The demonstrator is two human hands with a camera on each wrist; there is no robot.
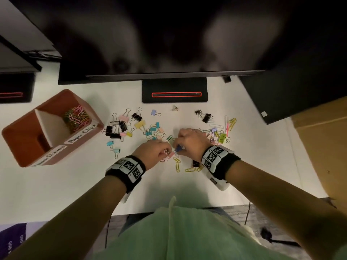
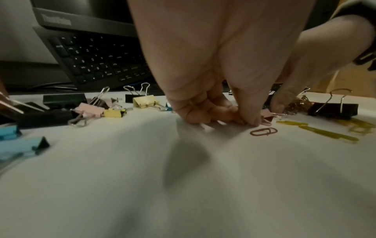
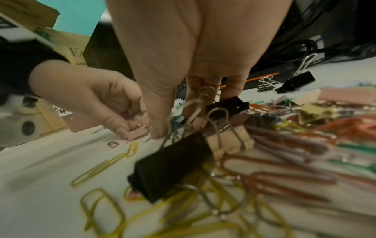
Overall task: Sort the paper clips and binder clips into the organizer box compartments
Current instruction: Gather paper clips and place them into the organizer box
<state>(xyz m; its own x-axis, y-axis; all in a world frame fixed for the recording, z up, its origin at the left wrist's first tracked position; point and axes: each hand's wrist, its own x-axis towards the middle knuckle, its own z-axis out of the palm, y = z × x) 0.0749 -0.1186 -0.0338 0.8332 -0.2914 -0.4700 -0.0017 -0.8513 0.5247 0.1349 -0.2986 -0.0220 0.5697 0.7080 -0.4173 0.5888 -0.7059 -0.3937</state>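
matt white table (image 1: 56, 184); shiny wire binder clip handles (image 3: 215, 119).

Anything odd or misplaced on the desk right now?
Nothing damaged. The organizer box sits askew to the desk edge; its Paper Clips compartment holds a pile, while the other looks nearly empty. Binder clips and paper clips lie mixed and scattered. A lone clip sits apart by the monitor stand.
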